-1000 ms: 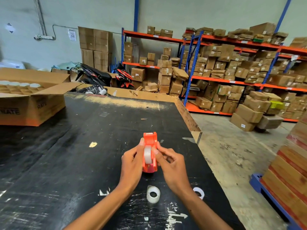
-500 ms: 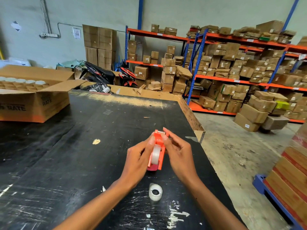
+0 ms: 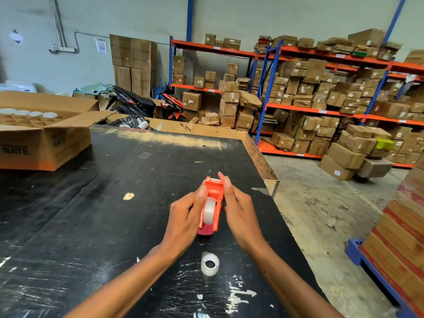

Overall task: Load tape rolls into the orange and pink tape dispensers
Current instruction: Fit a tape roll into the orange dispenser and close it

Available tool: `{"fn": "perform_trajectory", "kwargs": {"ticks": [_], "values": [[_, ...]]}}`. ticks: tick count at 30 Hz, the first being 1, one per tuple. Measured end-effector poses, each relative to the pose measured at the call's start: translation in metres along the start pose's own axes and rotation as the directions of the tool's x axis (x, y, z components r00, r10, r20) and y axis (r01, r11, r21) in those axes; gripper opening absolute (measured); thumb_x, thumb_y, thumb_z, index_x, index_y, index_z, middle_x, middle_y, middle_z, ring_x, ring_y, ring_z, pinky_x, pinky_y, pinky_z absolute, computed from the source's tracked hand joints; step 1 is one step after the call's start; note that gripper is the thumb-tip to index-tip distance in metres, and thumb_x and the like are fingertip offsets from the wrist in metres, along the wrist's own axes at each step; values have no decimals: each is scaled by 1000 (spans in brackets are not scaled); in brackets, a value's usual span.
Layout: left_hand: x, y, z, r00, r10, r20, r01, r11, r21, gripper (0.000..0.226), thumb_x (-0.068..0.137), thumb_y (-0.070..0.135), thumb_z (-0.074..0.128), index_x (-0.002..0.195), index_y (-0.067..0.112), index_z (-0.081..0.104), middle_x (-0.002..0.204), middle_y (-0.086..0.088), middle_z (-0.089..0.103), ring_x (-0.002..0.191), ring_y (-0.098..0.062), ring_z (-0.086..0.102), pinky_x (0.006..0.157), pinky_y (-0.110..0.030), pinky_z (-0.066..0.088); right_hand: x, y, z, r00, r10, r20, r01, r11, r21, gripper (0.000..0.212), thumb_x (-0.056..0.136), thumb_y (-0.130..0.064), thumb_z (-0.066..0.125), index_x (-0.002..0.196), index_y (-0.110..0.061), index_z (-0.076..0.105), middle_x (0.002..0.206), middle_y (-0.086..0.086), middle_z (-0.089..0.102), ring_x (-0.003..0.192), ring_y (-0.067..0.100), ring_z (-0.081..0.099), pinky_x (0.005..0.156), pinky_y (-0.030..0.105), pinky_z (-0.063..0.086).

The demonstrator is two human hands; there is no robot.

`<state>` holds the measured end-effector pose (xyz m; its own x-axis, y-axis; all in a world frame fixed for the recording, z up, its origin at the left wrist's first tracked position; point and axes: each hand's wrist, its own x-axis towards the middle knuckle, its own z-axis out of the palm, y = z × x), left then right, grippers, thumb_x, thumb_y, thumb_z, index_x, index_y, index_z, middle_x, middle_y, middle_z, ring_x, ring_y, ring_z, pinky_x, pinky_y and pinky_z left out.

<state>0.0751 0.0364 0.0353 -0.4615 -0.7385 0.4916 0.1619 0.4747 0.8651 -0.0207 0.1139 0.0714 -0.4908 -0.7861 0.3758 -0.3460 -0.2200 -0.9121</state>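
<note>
An orange tape dispenser (image 3: pixel 214 195) is held above the black table (image 3: pixel 91 214), with a clear tape roll (image 3: pixel 209 211) seated in its middle. My left hand (image 3: pixel 184 220) grips its left side, thumb up near the front. My right hand (image 3: pixel 241 213) holds its right side, fingertips at the cutter end. A pink dispenser (image 3: pixel 205 231) shows just under the orange one, mostly hidden by it and my left hand. A second clear tape roll (image 3: pixel 210 264) lies on the table between my forearms.
An open cardboard box (image 3: pixel 46 138) with cup-like items sits at the table's far left. The table's right edge (image 3: pixel 273 187) drops to a concrete floor. Racks of cartons (image 3: pixel 321 99) fill the back, and a stacked pallet (image 3: pixel 401 237) stands at right.
The dispenser has tilted with its front leaning left, and my right fingers have moved up to its cutter end. The pink dispenser now shows beneath it. The head view has shifted slightly.
</note>
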Motion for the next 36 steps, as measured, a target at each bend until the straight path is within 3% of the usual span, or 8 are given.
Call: {"fn": "perform_trajectory", "kwargs": {"ticks": [3,6,10,15,19,22,29,36], "values": [[2,1,0,1000,-21,2,21,1000,-10,48,96,45,41,79,12,71,66,-11,66,60,-5,53,59,-37,45,4,1,-1,996,53,65,-50,998,-50,32,97,-49,31,93,-53,62,105,8,73,87,-2,65,75,4,47],[9,4,-2,998,-57,9,58,998,-30,43,96,44,40,84,20,74,70,-9,72,63,-8,61,61,-38,51,7,5,-3,991,66,118,-61,997,-51,44,96,-55,25,139,-49,33,132,-12,59,121,5,54,104,20,40],[15,6,-2,996,-69,-49,66,996,-52,45,97,46,41,73,21,71,62,-5,66,60,-11,55,58,-36,45,-7,8,1,993,13,117,-8,999,-45,34,102,-36,29,130,-53,34,105,-41,53,97,-23,54,83,-1,38],[17,2,3,996,-42,-75,39,998,-46,53,96,47,42,64,10,63,58,-8,51,57,-15,42,54,-36,35,-11,19,7,992,30,123,-24,998,-53,46,102,-35,30,146,-39,20,120,-33,50,110,-29,41,80,-6,35],[24,6,0,996,-50,-78,48,999,-23,48,96,49,40,65,24,67,59,-13,62,58,-16,52,55,-41,45,-1,6,-2,992,17,126,-17,1000,-1,43,101,-29,37,143,-35,30,129,-19,54,113,-20,34,85,11,47],[28,9,0,994,-76,-82,71,996,-61,58,95,52,39,68,9,66,64,-25,64,59,-22,56,58,-51,51,4,-1,-7,992,-30,121,20,996,86,38,99,-18,45,132,-34,36,112,-32,55,100,-27,52,76,-2,42],[25,6,-1,989,-134,-69,122,980,-158,67,89,57,45,74,-6,63,73,-36,63,63,-22,54,61,-55,49,-1,12,8,999,-12,44,7,994,105,39,94,-20,54,131,-31,49,123,-6,64,109,2,63,85,17,53],[26,19,-12,998,-32,-60,36,998,56,41,96,46,42,81,27,74,56,5,65,55,-11,56,56,-41,49,10,-9,-10,988,-153,-1,149,967,-205,25,85,-33,66,109,-33,68,128,-8,50,117,-4,49,102,26,43]]}}
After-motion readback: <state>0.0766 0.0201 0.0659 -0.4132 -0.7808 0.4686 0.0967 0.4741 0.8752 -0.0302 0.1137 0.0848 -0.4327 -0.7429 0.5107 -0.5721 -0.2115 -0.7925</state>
